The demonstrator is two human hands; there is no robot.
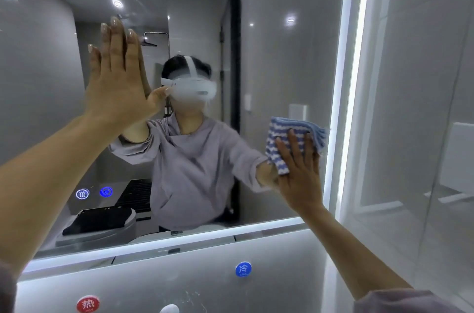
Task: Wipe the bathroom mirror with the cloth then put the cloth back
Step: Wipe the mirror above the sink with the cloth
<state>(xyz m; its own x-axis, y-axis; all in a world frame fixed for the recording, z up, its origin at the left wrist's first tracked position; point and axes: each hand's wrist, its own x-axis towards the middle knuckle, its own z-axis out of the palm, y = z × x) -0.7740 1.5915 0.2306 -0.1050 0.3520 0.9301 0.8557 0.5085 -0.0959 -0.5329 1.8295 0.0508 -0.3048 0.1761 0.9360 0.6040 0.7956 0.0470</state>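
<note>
The bathroom mirror [277, 61] fills most of the head view, edged by a lit white strip on its right and bottom sides. My right hand [300, 174] presses a folded blue-and-white striped cloth [289, 138] flat against the glass near the mirror's right edge. My left hand [120, 77] rests flat on the glass at the upper left, fingers straight and together, holding nothing. The mirror shows a person in a grey top with both arms raised.
Two lit blue touch icons [94, 192] sit on the mirror's lower left. Below the mirror the wall carries a blue round sticker [243, 269] and a red one [88, 304]. A glossy tiled wall [415, 107] stands close on the right.
</note>
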